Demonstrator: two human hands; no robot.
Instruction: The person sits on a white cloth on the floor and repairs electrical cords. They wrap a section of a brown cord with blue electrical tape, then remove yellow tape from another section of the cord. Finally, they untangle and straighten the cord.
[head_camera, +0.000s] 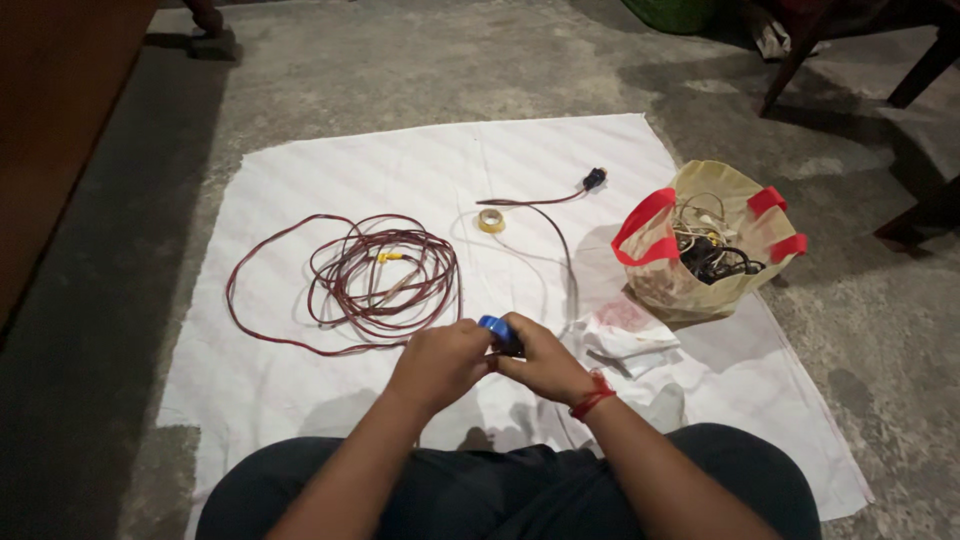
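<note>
From the head camera, a person sits on the floor with a white sheet spread out in front of them. Both hands meet near the middle, close to the person's lap.

The left hand and the right hand are pressed together around a small blue roll. It looks like a roll of tape, but most of it is hidden by the fingers. Both hands are closed on it, the left from one side and the right from the other. A red band sits on the right wrist.

Just beyond the hands, to the left, lies a big loose coil of dark red wire. A little yellow bit sits in the middle of the coil. Farther away, near the middle of the sheet, is a small yellowish roll of tape. A thin wire runs past it to a small dark plug at the far side.

On the right stands an open bag with red handles, full of tangled cables. A crumpled white cloth lies just beside it, near the right hand.

To do this bit well, I think the person should hold the blue roll still with one hand and pick at its edge slowly with the other. They should keep it over the sheet, so nothing rolls off onto the grey floor.
</note>
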